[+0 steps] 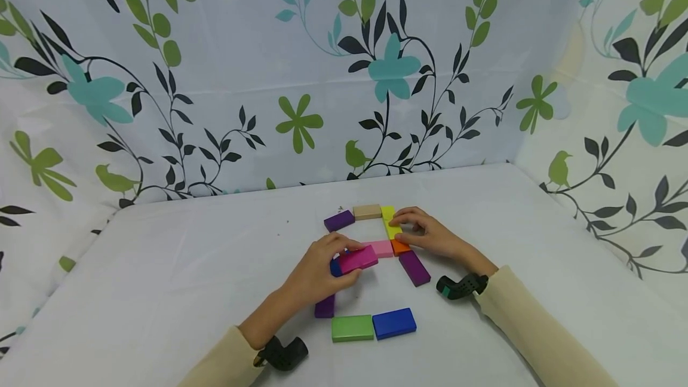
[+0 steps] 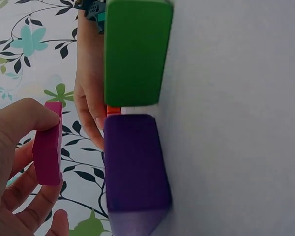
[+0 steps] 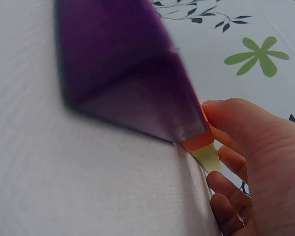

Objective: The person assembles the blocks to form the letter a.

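My left hand [image 1: 322, 267] pinches a bright pink block [image 1: 359, 260] between thumb and fingers; the left wrist view shows this pink block [image 2: 48, 152] raised off the table. Partly hidden behind that hand is a dark blue block [image 1: 335, 267]. A lighter pink block [image 1: 381, 248] lies just beyond the held one. My right hand [image 1: 430, 235] rests at the yellow block [image 1: 394, 233], fingertips on its side and top. Its thumb touches near the orange block [image 1: 400, 247], which adjoins the yellow one. In the right wrist view the fingers are loosely bent beside the orange block [image 3: 199, 141].
Purple blocks lie at upper left [image 1: 339, 220], right [image 1: 414, 269] and lower left [image 1: 325, 307]. A tan block [image 1: 367, 212] is at the back; green [image 1: 352, 328] and blue [image 1: 395, 323] blocks are nearest me. Patterned cloth [image 1: 242, 64] rises behind the white table [image 1: 161, 279].
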A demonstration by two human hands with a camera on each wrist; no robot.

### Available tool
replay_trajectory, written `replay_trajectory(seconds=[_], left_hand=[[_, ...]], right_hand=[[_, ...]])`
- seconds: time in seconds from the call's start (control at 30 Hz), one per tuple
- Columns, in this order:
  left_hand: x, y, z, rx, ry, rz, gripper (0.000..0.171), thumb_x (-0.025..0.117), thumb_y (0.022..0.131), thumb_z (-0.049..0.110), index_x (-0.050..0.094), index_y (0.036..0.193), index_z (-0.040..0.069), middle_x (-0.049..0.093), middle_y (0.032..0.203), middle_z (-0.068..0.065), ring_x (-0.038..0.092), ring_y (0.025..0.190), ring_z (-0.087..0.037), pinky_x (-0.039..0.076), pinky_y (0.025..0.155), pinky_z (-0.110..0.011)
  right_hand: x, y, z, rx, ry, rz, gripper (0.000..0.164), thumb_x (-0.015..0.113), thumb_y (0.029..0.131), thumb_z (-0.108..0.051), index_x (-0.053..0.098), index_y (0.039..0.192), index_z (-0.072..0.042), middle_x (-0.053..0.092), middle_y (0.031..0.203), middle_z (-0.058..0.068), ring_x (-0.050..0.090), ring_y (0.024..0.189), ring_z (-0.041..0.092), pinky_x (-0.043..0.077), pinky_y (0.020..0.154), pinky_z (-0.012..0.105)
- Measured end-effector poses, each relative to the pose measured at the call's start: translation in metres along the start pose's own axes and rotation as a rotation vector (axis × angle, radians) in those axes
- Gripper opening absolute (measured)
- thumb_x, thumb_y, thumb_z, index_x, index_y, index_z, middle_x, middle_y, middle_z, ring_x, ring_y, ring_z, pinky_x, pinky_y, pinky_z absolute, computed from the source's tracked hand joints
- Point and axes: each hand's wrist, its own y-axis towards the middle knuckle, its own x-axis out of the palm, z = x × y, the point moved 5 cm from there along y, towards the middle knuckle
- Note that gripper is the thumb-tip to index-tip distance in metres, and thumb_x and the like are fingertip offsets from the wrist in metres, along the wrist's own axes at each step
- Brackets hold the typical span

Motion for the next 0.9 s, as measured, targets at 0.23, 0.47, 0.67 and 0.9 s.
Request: replay_trajectory(seconds=[0.23,0.47,0.67,0.9], left_hand=[[0.003,0.003,0.008,0.041,0.013,-0.001,0.036,0.076,0.083,0.016,0.068,0.118,0.011,0.064,0.106,-0.002,0.058,0.093,-0.014,0.053,0.08,-0.028],[0.005,0.008,0.02,0.02,0.023,0.006,0.037,0.076,0.082,0.019,0.068,0.118,0.013,0.064,0.106,0.0,0.057,0.092,-0.012,0.051,0.079,-0.03],[0.012,0.008,0.026,-0.017,0.029,-0.03,0.036,0.075,0.084,0.022,0.067,0.118,0.014,0.063,0.107,0.002,0.055,0.093,-0.01,0.05,0.081,-0.031],[0.019,0.01,0.036,-0.035,0.034,-0.05,0.038,0.075,0.084,0.024,0.066,0.12,0.017,0.062,0.108,0.004,0.054,0.096,-0.009,0.047,0.083,-0.032]], right_hand=[[0.0,0.0,-0.001,0.002,-0.006,-0.002,0.034,0.067,0.093,-0.021,0.064,0.125,-0.011,0.047,0.139,0.014,0.044,0.125,0.031,0.041,0.097,0.041],[0.0,-0.001,0.0,-0.002,-0.009,0.004,0.034,0.067,0.092,-0.02,0.064,0.124,-0.009,0.047,0.139,0.014,0.044,0.125,0.032,0.042,0.097,0.04],[0.0,-0.001,0.002,-0.015,-0.018,0.011,0.033,0.067,0.093,-0.02,0.064,0.124,-0.009,0.048,0.138,0.015,0.045,0.123,0.032,0.042,0.095,0.036],[-0.001,0.0,0.002,-0.026,-0.008,0.012,0.033,0.066,0.093,-0.019,0.065,0.124,-0.008,0.048,0.137,0.016,0.045,0.123,0.033,0.042,0.095,0.038]])
